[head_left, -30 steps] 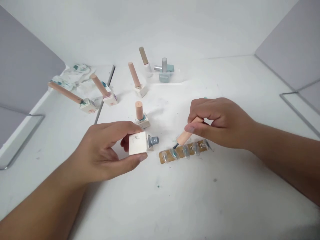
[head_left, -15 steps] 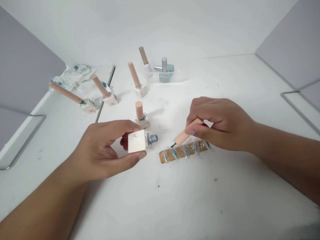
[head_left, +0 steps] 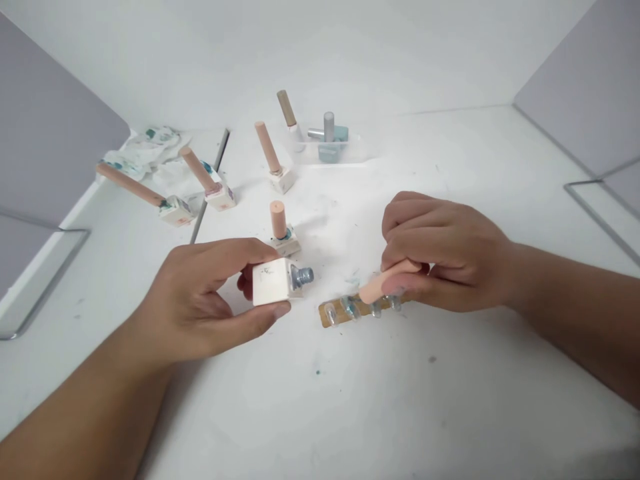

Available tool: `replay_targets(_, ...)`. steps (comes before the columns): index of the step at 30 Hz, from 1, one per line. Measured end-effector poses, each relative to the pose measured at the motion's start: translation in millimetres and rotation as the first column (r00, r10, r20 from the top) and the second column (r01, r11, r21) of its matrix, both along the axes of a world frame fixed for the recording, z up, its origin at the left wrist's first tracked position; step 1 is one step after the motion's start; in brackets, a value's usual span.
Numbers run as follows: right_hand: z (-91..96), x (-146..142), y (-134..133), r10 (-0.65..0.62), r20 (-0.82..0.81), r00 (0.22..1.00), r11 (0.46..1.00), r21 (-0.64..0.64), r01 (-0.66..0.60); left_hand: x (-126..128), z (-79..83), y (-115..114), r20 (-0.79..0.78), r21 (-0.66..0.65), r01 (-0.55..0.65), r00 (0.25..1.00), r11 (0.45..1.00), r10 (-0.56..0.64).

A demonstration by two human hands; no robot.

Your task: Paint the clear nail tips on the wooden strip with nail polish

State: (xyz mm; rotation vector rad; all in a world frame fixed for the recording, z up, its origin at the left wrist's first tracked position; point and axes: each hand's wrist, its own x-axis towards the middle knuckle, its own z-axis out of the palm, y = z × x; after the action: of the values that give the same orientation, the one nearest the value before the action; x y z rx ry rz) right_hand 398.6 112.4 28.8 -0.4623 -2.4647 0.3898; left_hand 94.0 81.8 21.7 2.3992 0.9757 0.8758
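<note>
White tabletop (head_left: 350,413), smudged with faint teal flecks, fills the view, with a white wall behind and grey panels at both sides. The left hand (head_left: 210,300) comes in from the lower left, forearm angled up toward the centre, palm turned inward. Its thumb and fingers are curled around a small white square nail-polish bottle (head_left: 273,283) held on its side, the threaded silver neck pointing toward the right hand. The right hand (head_left: 443,250) reaches in from the right edge, knuckles up and fingers folded tightly, pinching a peach-coloured wooden brush cap (head_left: 387,281) between thumb and forefinger; the cap slants down to the left. The brush end is hidden, so contact cannot be told. Directly under that hand lies a brown cardboard strip carrying clear false nail tips (head_left: 345,310), partly covered by the fingers. Just beyond the left hand's fingertips stands a white square bottle with a short peach cap (head_left: 281,230). Farther back from both hands are three more bottles with long wooden caps (head_left: 200,180), and a clear tray holding pale blue bottles (head_left: 330,143).
</note>
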Motion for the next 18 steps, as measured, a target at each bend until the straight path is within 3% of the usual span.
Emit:
replay_targets(6, 2.1, 1.4, 0.2, -0.008, -0.031, 0.999, 1.000, 0.021, 0.009, -0.9, -2.1, 0.4, -0.002, -0.002, -0.013, 1.000, 1.000, 0.013)
replay_targets(10, 2.8, 0.1, -0.3, 0.073, -0.012, 0.997, 0.997, -0.010, -0.073, -1.7, -2.0, 0.2, 0.006, 0.000, -0.014, 1.000, 1.000, 0.014)
replay_targets(15, 3.3, 0.5, 0.0, 0.033, -0.024, 0.999, 0.999, 0.015, -0.032, -1.5, -1.7, 0.3, 0.003, 0.006, -0.018, 1.000, 1.000, 0.018)
replay_targets(18, 3.3, 1.4, 0.3, 0.105, -0.014, 0.994, 0.994, -0.025, -0.106, -0.8, -1.7, 0.8, 0.010, 0.009, -0.020, 1.000, 1.000, 0.020)
